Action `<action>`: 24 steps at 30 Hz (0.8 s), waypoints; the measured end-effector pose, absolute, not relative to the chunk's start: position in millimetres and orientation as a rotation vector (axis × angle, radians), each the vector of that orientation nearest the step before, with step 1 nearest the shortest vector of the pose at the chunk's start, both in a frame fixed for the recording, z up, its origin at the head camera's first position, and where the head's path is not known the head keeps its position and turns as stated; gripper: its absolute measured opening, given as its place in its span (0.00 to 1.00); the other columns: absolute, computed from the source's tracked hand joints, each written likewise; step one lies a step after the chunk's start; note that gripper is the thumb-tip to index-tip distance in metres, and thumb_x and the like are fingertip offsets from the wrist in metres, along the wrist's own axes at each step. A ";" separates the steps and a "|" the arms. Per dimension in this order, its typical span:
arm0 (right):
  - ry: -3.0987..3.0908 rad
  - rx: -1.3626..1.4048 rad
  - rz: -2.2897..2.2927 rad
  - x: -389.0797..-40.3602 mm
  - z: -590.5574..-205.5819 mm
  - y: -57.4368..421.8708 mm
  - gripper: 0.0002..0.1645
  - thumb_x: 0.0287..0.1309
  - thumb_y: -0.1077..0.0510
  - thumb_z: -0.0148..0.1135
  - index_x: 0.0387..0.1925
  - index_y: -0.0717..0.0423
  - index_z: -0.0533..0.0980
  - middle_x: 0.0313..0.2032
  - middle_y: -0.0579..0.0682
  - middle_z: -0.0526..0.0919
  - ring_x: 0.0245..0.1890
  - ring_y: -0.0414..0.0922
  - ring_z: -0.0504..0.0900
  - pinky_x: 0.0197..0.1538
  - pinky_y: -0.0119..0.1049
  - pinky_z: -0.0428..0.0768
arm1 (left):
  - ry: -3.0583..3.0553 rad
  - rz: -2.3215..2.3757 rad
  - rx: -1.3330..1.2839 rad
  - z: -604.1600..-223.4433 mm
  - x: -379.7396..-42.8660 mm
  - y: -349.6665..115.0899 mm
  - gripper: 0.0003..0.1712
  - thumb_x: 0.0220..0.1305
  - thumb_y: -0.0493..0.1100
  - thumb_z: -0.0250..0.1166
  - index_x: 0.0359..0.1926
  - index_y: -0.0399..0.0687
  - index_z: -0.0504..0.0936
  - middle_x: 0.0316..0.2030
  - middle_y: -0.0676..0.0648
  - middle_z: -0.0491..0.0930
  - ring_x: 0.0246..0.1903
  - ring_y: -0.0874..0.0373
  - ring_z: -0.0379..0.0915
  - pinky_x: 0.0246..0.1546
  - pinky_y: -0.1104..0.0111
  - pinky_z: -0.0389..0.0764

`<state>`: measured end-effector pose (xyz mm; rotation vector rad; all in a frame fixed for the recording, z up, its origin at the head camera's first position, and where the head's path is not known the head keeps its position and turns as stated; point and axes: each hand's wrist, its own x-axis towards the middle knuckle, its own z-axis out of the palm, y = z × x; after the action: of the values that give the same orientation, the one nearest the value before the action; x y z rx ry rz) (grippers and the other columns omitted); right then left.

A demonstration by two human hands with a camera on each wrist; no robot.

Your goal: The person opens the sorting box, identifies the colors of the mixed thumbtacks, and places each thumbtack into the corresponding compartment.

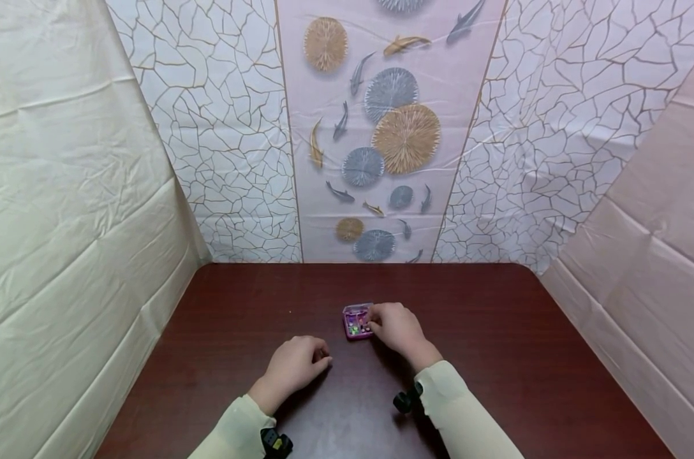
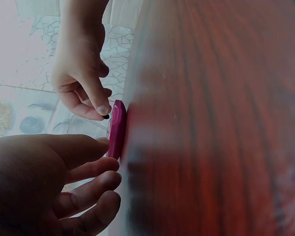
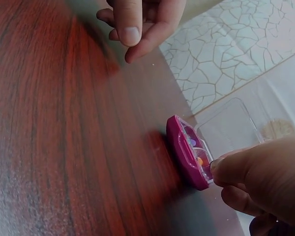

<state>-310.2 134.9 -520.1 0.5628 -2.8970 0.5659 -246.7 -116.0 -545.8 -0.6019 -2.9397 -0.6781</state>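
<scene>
A small magenta box [image 1: 356, 336] with inner compartments sits on the table, its clear lid [image 3: 229, 117] standing up at the back. Small coloured pieces, green, purple and orange among them, lie inside. My right hand [image 1: 397, 325] is over the box's right side, thumb and fingertips together. Between those tips the left wrist view has a tiny black bead-like piece [image 2: 106, 117]. To the left and nearer to me, my left hand [image 1: 295, 363] rests by the table surface with loosely bent fingers and nothing in them, apart from the box.
The dark red-brown table [image 1: 255, 293] has rounded far corners. A patterned cloth [image 1: 243, 159] hangs behind its far edge, and pale cloth walls [image 1: 83, 223] stand along the sides. Each wrist carries a black strapped camera [image 1: 404, 401].
</scene>
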 end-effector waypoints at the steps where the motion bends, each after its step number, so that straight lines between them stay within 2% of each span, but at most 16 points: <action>1: -2.894 0.563 0.564 -310.2 -520.7 135.3 0.03 0.57 0.51 0.68 0.33 0.42 0.85 0.29 0.37 0.85 0.28 0.36 0.78 0.33 0.43 0.82 | -2.939 -0.680 -0.602 -545.9 -246.6 -115.6 0.04 0.60 0.55 0.68 0.30 0.66 0.85 0.19 0.64 0.77 0.18 0.69 0.68 0.21 0.66 0.75; 8: -2.903 0.540 0.590 -310.2 -524.6 139.7 0.03 0.58 0.50 0.68 0.35 0.40 0.85 0.30 0.37 0.85 0.28 0.35 0.78 0.32 0.41 0.82 | -2.937 -0.680 -0.618 -545.3 -246.0 -113.7 0.03 0.60 0.54 0.68 0.31 0.66 0.85 0.21 0.64 0.77 0.19 0.69 0.68 0.21 0.66 0.75; 15: -2.925 0.460 0.686 -305.3 -525.3 148.2 0.05 0.59 0.51 0.67 0.37 0.42 0.85 0.33 0.38 0.86 0.33 0.36 0.80 0.39 0.44 0.83 | -2.928 -0.673 -0.606 -542.0 -247.0 -113.6 0.04 0.60 0.54 0.67 0.32 0.65 0.85 0.22 0.63 0.77 0.19 0.68 0.68 0.21 0.66 0.75; 17: -2.940 0.440 0.696 -304.1 -526.3 149.8 0.05 0.60 0.50 0.66 0.37 0.42 0.85 0.34 0.39 0.86 0.34 0.37 0.80 0.40 0.45 0.83 | -2.904 -0.657 -0.588 -540.9 -249.0 -113.4 0.06 0.60 0.54 0.68 0.36 0.62 0.85 0.24 0.61 0.78 0.21 0.67 0.70 0.22 0.65 0.76; 21: -2.976 0.413 0.721 -302.5 -528.5 151.0 0.07 0.61 0.50 0.65 0.39 0.43 0.84 0.34 0.41 0.86 0.34 0.37 0.80 0.40 0.46 0.83 | -2.818 -0.646 -0.535 -535.3 -256.7 -110.1 0.19 0.61 0.55 0.67 0.52 0.57 0.82 0.36 0.55 0.83 0.30 0.63 0.75 0.30 0.60 0.81; 24: -2.987 0.421 0.756 -302.0 -530.6 150.7 0.08 0.61 0.50 0.65 0.40 0.46 0.84 0.34 0.42 0.87 0.33 0.37 0.80 0.39 0.46 0.83 | -2.730 -0.680 -0.504 -527.5 -265.7 -104.9 0.25 0.63 0.54 0.66 0.61 0.58 0.78 0.43 0.53 0.84 0.34 0.62 0.77 0.35 0.57 0.82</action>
<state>-302.0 150.7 -530.6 0.4209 -2.9865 0.7557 -265.7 -104.9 -527.5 -0.5045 -2.7304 -0.6802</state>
